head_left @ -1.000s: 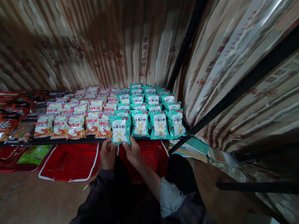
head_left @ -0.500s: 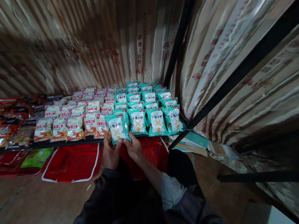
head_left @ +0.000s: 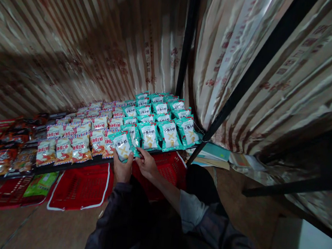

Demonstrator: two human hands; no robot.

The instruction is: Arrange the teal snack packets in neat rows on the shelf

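Observation:
A teal-and-white snack bag (head_left: 122,147) is gripped at its lower edge by my left hand (head_left: 122,170), thumb on the front. It is tilted, in front of the shelf's front row. Just right of it, my right hand (head_left: 147,165) has its fingers closed at the lower corner of another teal snack bag (head_left: 134,134), which the first bag partly overlaps. More teal bags (head_left: 171,135) stand in rows behind and to the right. White-and-orange snack bags (head_left: 82,147) fill the rows to the left of my hands.
Red baskets (head_left: 81,185) with white handles sit under the shelf, one with a green packet (head_left: 41,185). Darker orange packets (head_left: 2,159) line the far left. A black post (head_left: 212,127) slants down at the right, beside papers (head_left: 214,152) on the floor. Pleated curtains (head_left: 104,36) hang behind.
My left hand has moved slightly left with its bag, away from my right fingers. The second teal bag behind it now shows more. The whole view has shifted a little.

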